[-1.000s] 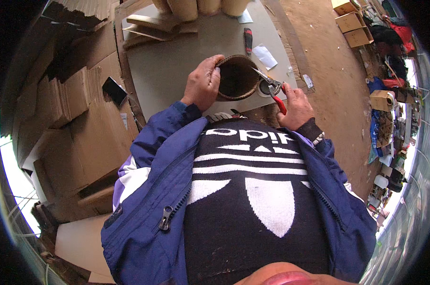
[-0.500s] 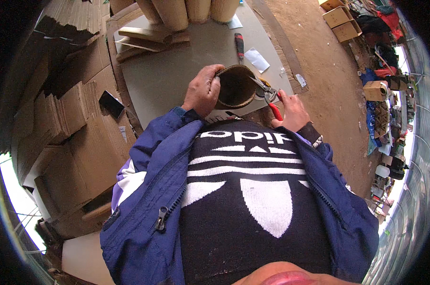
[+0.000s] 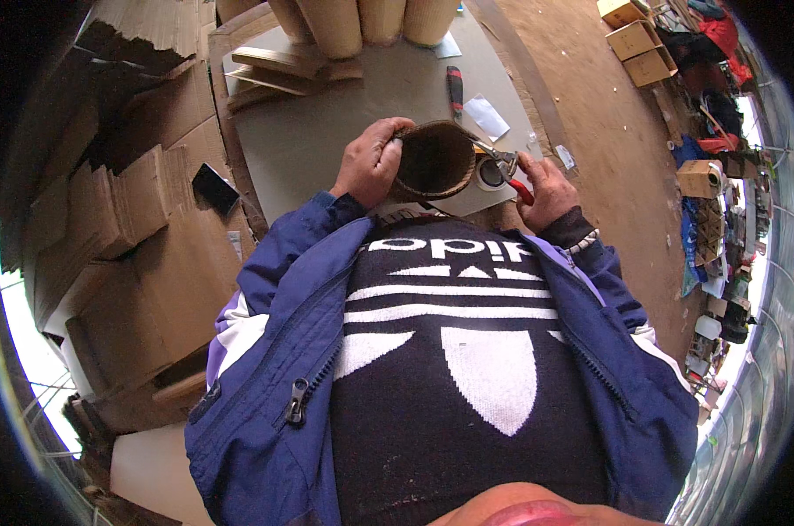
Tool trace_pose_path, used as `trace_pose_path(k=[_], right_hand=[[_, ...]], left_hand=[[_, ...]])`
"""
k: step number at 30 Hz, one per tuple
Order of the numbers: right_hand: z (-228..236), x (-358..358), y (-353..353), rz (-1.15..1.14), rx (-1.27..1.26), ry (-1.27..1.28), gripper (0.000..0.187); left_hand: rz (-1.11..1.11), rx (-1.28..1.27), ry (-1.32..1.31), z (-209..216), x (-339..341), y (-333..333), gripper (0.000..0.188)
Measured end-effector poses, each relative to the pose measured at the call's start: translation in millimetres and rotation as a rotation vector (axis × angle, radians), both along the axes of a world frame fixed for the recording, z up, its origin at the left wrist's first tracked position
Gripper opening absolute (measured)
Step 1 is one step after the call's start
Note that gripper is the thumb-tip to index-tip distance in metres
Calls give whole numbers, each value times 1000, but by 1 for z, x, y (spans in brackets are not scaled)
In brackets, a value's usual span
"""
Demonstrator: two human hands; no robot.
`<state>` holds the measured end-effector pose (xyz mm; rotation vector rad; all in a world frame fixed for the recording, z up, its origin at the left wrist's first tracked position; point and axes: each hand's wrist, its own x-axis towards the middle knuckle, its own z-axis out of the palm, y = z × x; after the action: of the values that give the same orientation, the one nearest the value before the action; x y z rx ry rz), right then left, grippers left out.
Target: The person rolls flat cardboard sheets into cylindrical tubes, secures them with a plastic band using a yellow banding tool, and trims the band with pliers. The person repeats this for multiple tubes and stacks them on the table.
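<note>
A round brown cylinder [image 3: 434, 161], open toward me, is tilted near the front edge of the grey table [image 3: 388, 96]. On its left rim my left hand [image 3: 372, 159] is closed, thumb and fingers pinching the wall. My right hand [image 3: 548, 188] grips red-handled pliers [image 3: 502, 159], whose metal jaws reach the cylinder's right rim. Whether the jaws bite into the wall is too small to tell. Just below the pliers, a roll of tape [image 3: 490, 175] lies on the table, partly covered.
Several tall ribbed cylinders [image 3: 381, 22] stand at the table's back, beside flat brown pieces [image 3: 283, 66]. A red-and-black handled tool [image 3: 455, 92] and a white paper [image 3: 486, 117] lie beyond the work. Stacked cardboard [image 3: 142, 206] with a dark phone [image 3: 214, 189] is at left; boxes [image 3: 640, 51] stand at far right.
The pliers' handles have drawn closer together in my right hand, which has shifted slightly right. The left hand keeps its hold on the cylinder, and more of the tape roll shows.
</note>
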<state>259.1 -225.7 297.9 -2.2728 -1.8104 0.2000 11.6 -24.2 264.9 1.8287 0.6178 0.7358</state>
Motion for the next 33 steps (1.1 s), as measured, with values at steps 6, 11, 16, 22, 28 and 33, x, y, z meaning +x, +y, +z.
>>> trace_pose_path(k=[6,11,16,22,28,33], right_hand=[[-1,7,28,128,41,35,70],[-2,9,44,197,100,-12,61],[8,15,65,291,26,22,67],[10,21,73,331,-40,113,74],[-8,21,86,391,72,120,68],[-9,20,93,423,106,52,68]], left_hand=[[-53,-152,-39,-7,-10,13,30],[-157,-310,-58,-16,-27,33,38],[-156,-376,-152,-23,-33,46,41],[-190,-448,-211,-29,-28,45,40],[-6,-292,7,-12,-32,48,36],[346,-102,182,-3,-41,14,24]])
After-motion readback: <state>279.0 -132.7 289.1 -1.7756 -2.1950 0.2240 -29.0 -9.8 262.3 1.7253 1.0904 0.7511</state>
